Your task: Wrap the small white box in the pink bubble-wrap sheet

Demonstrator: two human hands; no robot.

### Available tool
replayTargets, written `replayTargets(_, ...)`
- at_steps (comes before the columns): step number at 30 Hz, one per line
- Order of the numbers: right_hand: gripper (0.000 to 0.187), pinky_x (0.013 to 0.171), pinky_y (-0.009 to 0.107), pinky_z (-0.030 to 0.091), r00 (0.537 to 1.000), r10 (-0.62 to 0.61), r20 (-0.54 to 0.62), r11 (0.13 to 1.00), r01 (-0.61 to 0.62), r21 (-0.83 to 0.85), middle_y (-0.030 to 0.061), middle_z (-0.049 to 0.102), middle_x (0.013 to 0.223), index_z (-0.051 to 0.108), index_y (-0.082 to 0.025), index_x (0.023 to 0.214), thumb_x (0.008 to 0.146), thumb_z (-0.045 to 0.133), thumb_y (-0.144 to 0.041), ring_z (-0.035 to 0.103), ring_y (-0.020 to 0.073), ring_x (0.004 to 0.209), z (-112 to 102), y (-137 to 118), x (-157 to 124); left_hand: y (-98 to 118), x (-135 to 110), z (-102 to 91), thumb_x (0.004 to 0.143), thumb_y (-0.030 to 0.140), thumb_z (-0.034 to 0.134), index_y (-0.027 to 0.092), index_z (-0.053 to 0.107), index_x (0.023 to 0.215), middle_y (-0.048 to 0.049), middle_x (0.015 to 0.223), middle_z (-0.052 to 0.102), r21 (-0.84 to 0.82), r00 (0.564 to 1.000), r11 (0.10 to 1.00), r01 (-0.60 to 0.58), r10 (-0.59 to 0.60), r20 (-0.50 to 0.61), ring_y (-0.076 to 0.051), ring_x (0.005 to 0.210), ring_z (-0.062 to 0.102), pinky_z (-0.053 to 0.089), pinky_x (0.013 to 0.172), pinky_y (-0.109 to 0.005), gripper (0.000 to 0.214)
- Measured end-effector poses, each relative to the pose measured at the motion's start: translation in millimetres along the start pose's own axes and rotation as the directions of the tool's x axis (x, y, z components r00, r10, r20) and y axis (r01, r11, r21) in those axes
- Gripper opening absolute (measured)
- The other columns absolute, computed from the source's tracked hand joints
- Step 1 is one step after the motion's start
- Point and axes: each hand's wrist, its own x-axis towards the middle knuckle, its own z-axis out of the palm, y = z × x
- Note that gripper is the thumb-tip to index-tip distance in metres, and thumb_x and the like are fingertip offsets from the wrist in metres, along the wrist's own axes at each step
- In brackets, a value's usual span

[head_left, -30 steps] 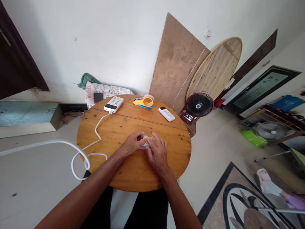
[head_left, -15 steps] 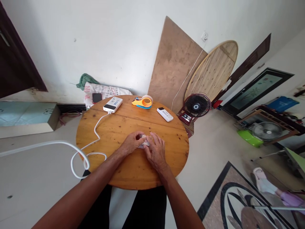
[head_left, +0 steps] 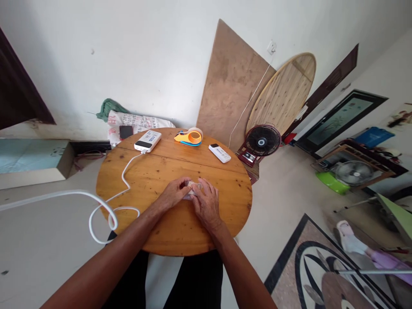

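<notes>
Both my hands rest together at the middle of a round wooden table (head_left: 151, 171). My left hand (head_left: 174, 195) is closed, its fingers pinching a small pale object (head_left: 192, 187) that I cannot identify. My right hand (head_left: 206, 204) lies over the same object, fingers bent and pressing on it. Most of the object is hidden under my fingers.
At the table's far side lie a white power bank (head_left: 148, 140) with a white cable (head_left: 124, 178), an orange tape dispenser (head_left: 189, 137) and a white remote (head_left: 219, 153). Beyond stand a floor fan (head_left: 261, 142), leaning boards, a sack and a box. A person's foot (head_left: 349, 238) is at right.
My hands stay on the small object with little finger movement. The view has shifted slightly, so everything sits a bit further left.
</notes>
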Motion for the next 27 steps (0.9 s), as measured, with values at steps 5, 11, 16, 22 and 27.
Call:
replayTargets(5, 0.032, 0.097, 0.041, 0.033, 1.0, -0.016, -0.008, 0.999, 0.015, -0.05, 0.0122, 0.045, 0.138, 0.056, -0.022, 0.123, 0.093, 0.046, -0.026, 0.038, 0.0248, 0.127, 0.9, -1.4, -2.4, -0.5, -1.0, -1.2, 0.071, 0.037, 0.054, 0.013, 0.06, 0.102, -0.0038, 0.092, 0.066, -0.042, 0.999, 0.999, 0.011, -0.01, 0.033, -0.019, 0.083, 0.059, 0.047, 0.079, -0.031, 0.039)
replayTargets(11, 0.031, 0.099, 0.039, 0.032, 1.0, 0.006, 0.017, 1.0, -0.006, -0.01, 0.0099, 0.046, 0.138, 0.055, -0.022, 0.122, 0.092, 0.046, -0.026, 0.039, 0.0228, 0.126, 1.2, -1.6, -1.3, 4.0, -3.9, 0.0, 0.076, 0.035, 0.048, 0.014, 0.063, 0.099, -0.0043, 0.092, 0.067, 0.111, 0.998, 0.992, -0.057, 0.055, 0.014, -0.019, 0.083, 0.059, 0.047, 0.079, -0.031, 0.034)
replayTargets(16, 0.034, 0.099, 0.039, 0.031, 0.999, 0.033, 0.039, 0.999, -0.033, 0.011, 0.0106, 0.044, 0.139, 0.052, -0.021, 0.125, 0.092, 0.046, -0.026, 0.038, 0.0235, 0.126, 0.7, -3.6, -1.4, 3.6, -7.2, -0.8, 0.076, 0.035, 0.048, 0.014, 0.065, 0.103, -0.0077, 0.096, 0.067, 0.353, 0.986, 0.93, -0.1, 0.14, -0.088, -0.022, 0.089, 0.058, 0.045, 0.086, -0.036, 0.038)
replayTargets(22, 0.037, 0.101, 0.039, 0.031, 0.997, 0.068, -0.043, 0.995, -0.065, 0.082, 0.0137, 0.044, 0.139, 0.048, -0.016, 0.126, 0.091, 0.045, -0.029, 0.042, 0.023, 0.123, -3.0, -2.3, -2.7, -0.3, -6.1, -0.8, 0.074, 0.037, 0.05, 0.013, 0.06, 0.112, -0.0101, 0.105, 0.066, 0.251, 0.992, 0.966, -0.061, 0.087, -0.094, -0.023, 0.095, 0.06, 0.047, 0.087, -0.037, 0.046)
replayTargets(27, 0.034, 0.102, 0.038, 0.031, 0.992, 0.093, -0.08, 0.991, -0.085, 0.106, 0.014, 0.045, 0.138, 0.048, -0.015, 0.125, 0.094, 0.039, -0.026, 0.041, 0.0216, 0.126, -5.2, -1.7, -3.2, -3.5, -4.1, -1.3, 0.074, 0.039, 0.049, 0.012, 0.058, 0.116, -0.0108, 0.11, 0.065, 0.138, 0.992, 0.99, -0.013, 0.031, -0.123, -0.023, 0.098, 0.06, 0.048, 0.088, -0.037, 0.05)
